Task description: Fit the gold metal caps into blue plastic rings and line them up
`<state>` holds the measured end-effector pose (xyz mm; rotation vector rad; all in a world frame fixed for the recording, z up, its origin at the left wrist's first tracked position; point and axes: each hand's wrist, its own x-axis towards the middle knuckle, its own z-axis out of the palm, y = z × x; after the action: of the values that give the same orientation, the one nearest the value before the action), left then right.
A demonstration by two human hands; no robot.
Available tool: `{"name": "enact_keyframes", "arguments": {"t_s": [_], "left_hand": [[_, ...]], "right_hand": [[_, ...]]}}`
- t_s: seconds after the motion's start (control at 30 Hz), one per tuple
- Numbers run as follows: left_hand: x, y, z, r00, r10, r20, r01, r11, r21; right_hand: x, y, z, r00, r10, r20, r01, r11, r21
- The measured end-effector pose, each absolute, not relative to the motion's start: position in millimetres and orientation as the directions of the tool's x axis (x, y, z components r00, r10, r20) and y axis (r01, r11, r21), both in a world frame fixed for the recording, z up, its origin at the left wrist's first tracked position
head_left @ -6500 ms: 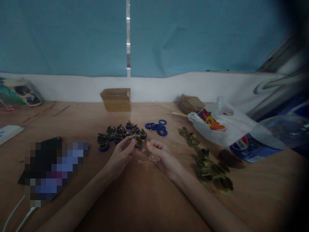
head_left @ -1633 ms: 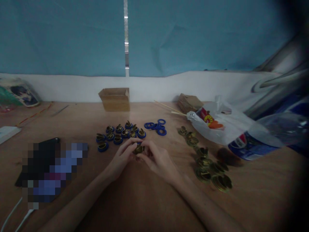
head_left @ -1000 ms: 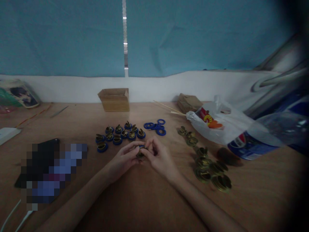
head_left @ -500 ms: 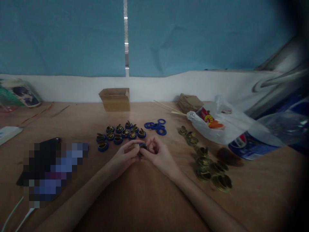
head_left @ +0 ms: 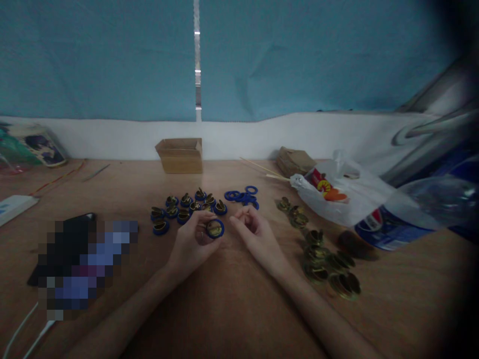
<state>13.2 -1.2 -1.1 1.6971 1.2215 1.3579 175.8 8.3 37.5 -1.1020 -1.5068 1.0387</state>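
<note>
My left hand [head_left: 194, 239] is closed on a round brass-coloured metal piece with a blue ring [head_left: 215, 228] around its rim, gripped at its edge and facing me. My right hand [head_left: 254, 232] is just to the right, apart from the piece, its fingers loosely curled and nothing seen in them. Beyond my left hand stand several brass pieces in blue rings [head_left: 183, 215], most with a raised flap. A small pile of loose blue rings [head_left: 243, 195] lies behind my right hand. Several brass pieces without rings [head_left: 318, 253] are grouped to the right.
An open cardboard box [head_left: 181, 157] stands at the back. At right are a white plastic bag [head_left: 352, 199], a brown package [head_left: 295, 160] and a lying plastic bottle [head_left: 396, 224]. A dark flat device [head_left: 71, 237] with cables lies left. A white power strip [head_left: 15, 208] sits at the far left.
My right hand has come off the brass piece and moved slightly right. My left hand now holds the piece alone, turned so its round face and blue ring show.
</note>
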Motion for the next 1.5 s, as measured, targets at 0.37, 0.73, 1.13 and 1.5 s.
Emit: {"name": "enact_keyframes", "arguments": {"t_s": [0.37, 0.73, 1.13, 1.5], "left_hand": [[15.0, -7.5, -8.2, 0.141, 0.847, 0.512, 0.433, -0.518, 0.737], [10.9, -2.9, -3.2, 0.165, 0.874, 0.458, 0.554, -0.466, 0.69], [10.0, -3.7, -5.6, 0.222, 0.869, 0.442, 0.589, -0.481, 0.65], [9.6, -3.7, -4.4, 0.222, 0.874, 0.432, 0.588, -0.473, 0.656]], "right_hand": [[180.4, -0.8, 29.1, -0.45, 0.833, 0.322, 0.525, 0.538, -0.659], [200.0, 12.5, 32.9, -0.225, 0.885, 0.409, 0.802, 0.406, -0.438], [199.2, 24.1, 20.5, -0.186, 0.972, 0.146, 0.639, 0.233, -0.733], [235.5, 37.7, 34.1, 0.105, 0.912, 0.397, 0.899, 0.084, -0.43]]}}
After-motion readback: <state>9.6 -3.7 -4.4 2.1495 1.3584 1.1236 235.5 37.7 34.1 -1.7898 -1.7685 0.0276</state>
